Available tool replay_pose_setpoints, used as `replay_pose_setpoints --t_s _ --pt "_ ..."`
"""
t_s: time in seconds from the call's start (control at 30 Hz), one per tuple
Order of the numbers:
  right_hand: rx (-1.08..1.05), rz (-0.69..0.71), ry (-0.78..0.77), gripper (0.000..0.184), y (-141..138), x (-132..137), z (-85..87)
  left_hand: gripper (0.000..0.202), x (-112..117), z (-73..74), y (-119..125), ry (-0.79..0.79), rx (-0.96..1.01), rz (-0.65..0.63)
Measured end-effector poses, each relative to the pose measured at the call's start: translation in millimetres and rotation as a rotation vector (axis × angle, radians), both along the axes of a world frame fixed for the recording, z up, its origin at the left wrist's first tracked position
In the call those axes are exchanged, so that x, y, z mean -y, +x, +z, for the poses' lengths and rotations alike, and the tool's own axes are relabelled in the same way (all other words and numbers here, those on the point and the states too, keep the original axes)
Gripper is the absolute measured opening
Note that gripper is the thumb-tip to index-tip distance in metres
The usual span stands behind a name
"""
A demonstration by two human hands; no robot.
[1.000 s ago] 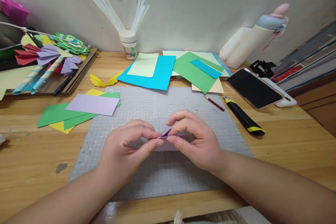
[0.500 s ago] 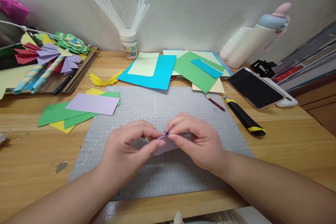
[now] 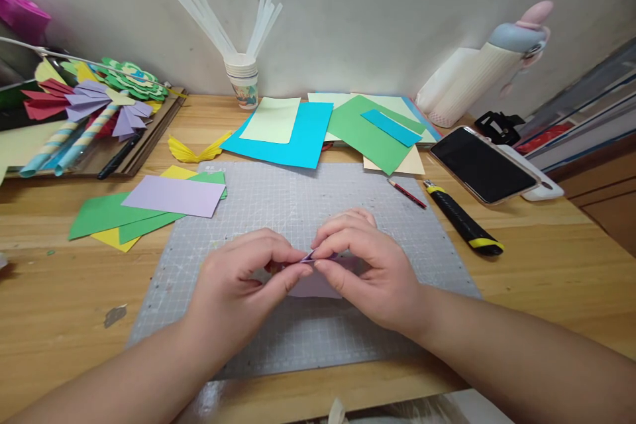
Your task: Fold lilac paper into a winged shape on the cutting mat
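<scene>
A small folded piece of lilac paper (image 3: 312, 285) lies on the grey cutting mat (image 3: 298, 205) between my two hands. My left hand (image 3: 238, 291) pinches its left part with thumb and fingertips. My right hand (image 3: 365, 271) pinches the top fold from the right, fingers curled over it. The fingertips of both hands meet at the paper's upper edge. Most of the paper is hidden under my fingers.
Green, yellow and lilac sheets (image 3: 149, 202) lie left of the mat. Blue and green sheets (image 3: 318, 129) lie behind it, by a paper cup of straws (image 3: 242, 83). A pencil (image 3: 406, 193), utility knife (image 3: 464, 218) and phone (image 3: 483, 165) are at right. Paper crafts (image 3: 89, 112) sit at far left.
Both hands have stayed on the lilac paper, pressing its upper fold lower and closer to the mat. The view has shifted slightly.
</scene>
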State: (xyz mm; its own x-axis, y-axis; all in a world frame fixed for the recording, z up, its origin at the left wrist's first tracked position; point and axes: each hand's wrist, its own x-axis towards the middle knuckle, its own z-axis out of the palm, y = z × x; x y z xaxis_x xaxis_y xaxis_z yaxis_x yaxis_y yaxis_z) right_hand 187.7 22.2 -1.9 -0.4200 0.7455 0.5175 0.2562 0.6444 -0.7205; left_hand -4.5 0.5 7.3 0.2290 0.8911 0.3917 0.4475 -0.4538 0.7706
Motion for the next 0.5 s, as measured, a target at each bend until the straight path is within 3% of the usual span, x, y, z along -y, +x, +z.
replay_pose_setpoints --t_s 0.5 --pt "-0.11 0.011 -0.104 0.013 -1.4 1.2 -1.9 0.005 0.1 -4.5 -0.3 -0.014 0.001 -0.011"
